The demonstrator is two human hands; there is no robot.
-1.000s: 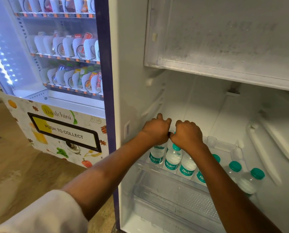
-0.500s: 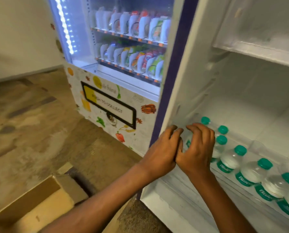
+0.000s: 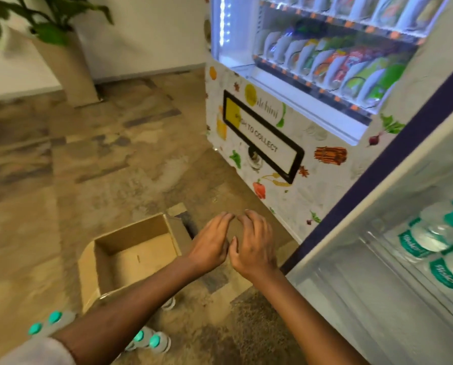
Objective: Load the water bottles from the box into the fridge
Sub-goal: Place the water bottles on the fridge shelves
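Head view: the left hand (image 3: 209, 243) and right hand (image 3: 254, 246) hang side by side above the floor (image 3: 114, 167), fingers loosely curled, holding nothing. The open box (image 3: 130, 233) sits just left of them. Green-capped water bottles (image 3: 431, 238) lie on a fridge (image 3: 352, 312) shelf to their right, and loose bottles (image 3: 151, 341) stand under the left forearm.

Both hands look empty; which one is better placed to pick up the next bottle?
Left, probably. The loose bottles lie low on the left near the box, by the left forearm. The left hand is nearer them; the right hand is on the fridge side.
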